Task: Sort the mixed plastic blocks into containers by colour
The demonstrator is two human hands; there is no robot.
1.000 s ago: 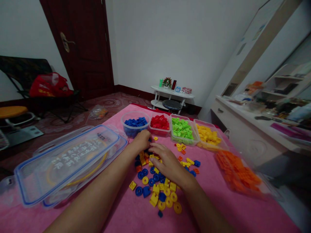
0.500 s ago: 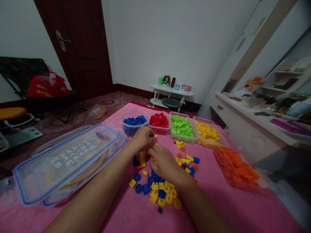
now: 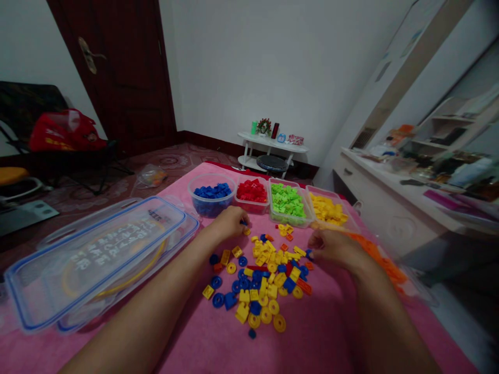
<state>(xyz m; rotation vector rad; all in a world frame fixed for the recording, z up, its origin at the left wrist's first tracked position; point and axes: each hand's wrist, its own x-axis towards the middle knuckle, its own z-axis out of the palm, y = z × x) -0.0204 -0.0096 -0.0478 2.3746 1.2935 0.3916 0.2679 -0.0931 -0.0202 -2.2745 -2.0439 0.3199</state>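
Observation:
My left hand (image 3: pixel 233 222) is closed in front of the tubs, fingers curled, with a small blue brick (image 3: pixel 244 223) at its fingertips. Just below those fingertips is a yellow round piece (image 3: pixel 247 231). On the right of the pile, my right hand (image 3: pixel 333 246) has its thumb and fingers pinched at another blue brick (image 3: pixel 309 254), partly hidden by the fingers. Between my forearms lies a loose spread of yellow bricks (image 3: pixel 265 253), blue rings (image 3: pixel 218 299), yellow rings (image 3: pixel 279 322) and a few orange bricks (image 3: pixel 304 286) on the pink cloth (image 3: pixel 312 337).
Behind the pile stand clear tubs of blue bricks (image 3: pixel 212 191), red bricks (image 3: pixel 252 191), green bricks (image 3: pixel 288 200) and yellow bricks (image 3: pixel 327 209). Orange bricks (image 3: pixel 384 262) sit in a tub at right, partly behind my right arm. Stacked clear lids (image 3: pixel 117 244) lie at left.
My right hand has moved from the middle of the pile to its right edge, uncovering yellow bricks. My left hand stays nearly in place. The view has shifted slightly.

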